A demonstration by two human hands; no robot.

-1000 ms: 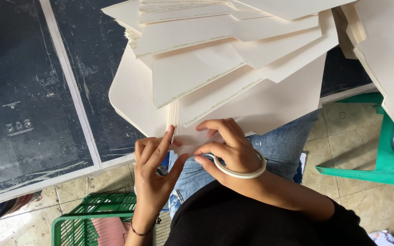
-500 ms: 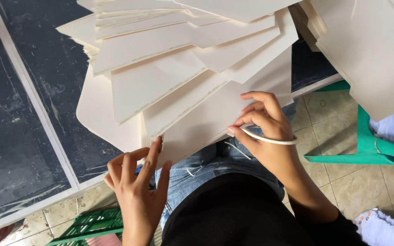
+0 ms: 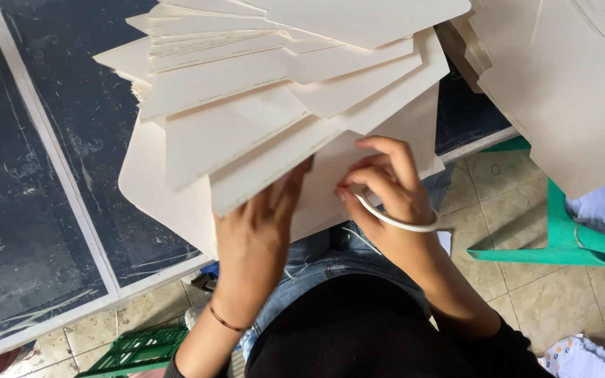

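Nearest, the left hand [image 3: 257, 234] lies flat, fingers slid under the fanned stack of cream card sheets [image 3: 281, 112] on the dark counter [image 3: 50, 175]; the right hand [image 3: 386, 185] pinches a sheet's near edge. Farther sheets fan up-left, long axes slanting; tugging may spill the overhanging stack.

A dark counter [image 3: 71, 161] with pale strips carries a fanned stack of cream card sheets [image 3: 267, 105].

Beige tiled floor [image 3: 519, 280]; green plastic stool [image 3: 561, 238]; dark panels [image 3: 50, 175].
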